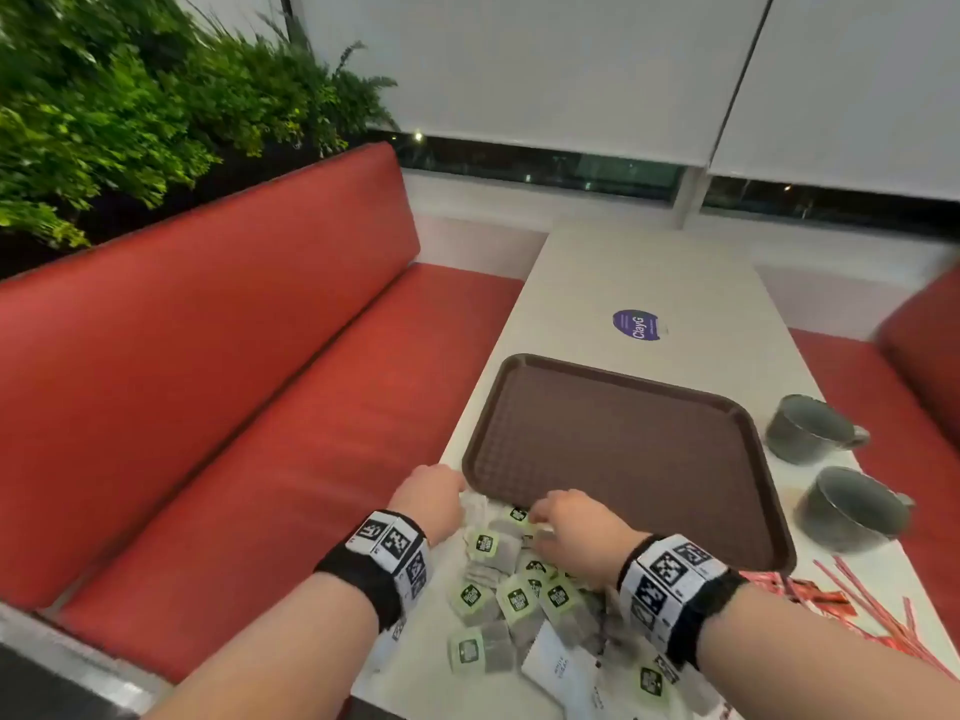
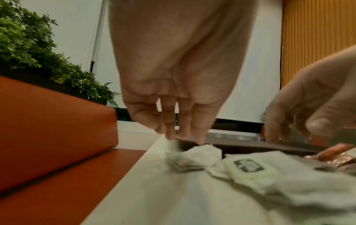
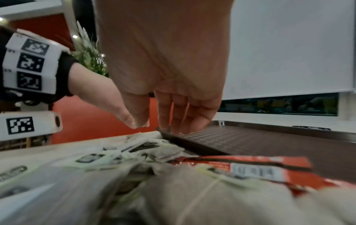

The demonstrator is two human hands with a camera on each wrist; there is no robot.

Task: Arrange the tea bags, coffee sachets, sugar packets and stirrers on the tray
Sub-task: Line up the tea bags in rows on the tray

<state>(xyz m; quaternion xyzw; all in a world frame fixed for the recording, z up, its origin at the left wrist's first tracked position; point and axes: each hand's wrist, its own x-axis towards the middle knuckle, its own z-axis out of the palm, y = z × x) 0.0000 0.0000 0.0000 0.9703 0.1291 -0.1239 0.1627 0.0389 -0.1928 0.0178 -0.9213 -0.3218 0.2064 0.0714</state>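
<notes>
A brown tray (image 1: 628, 459) lies bare on the white table (image 1: 639, 267). Against its near edge sits a heap of green-labelled tea bags (image 1: 511, 595), with white sugar packets (image 1: 556, 665) at the front. Red coffee sachets (image 1: 815, 595) and red stirrers (image 1: 878, 595) lie to the right. My left hand (image 1: 457, 485) reaches down with straight fingers (image 2: 169, 130) to the tray's near-left corner, beside a crumpled tea bag (image 2: 194, 156). My right hand (image 1: 537, 511) hovers over the heap, straight fingers (image 3: 179, 121) at the tray's near rim (image 3: 185, 141). Neither hand visibly holds anything.
Two grey cups (image 1: 808, 428) (image 1: 852, 509) stand on the table right of the tray. A round purple sticker (image 1: 636, 324) lies beyond it. Red bench seats (image 1: 234, 381) flank the table, with green plants (image 1: 104, 106) behind the left one.
</notes>
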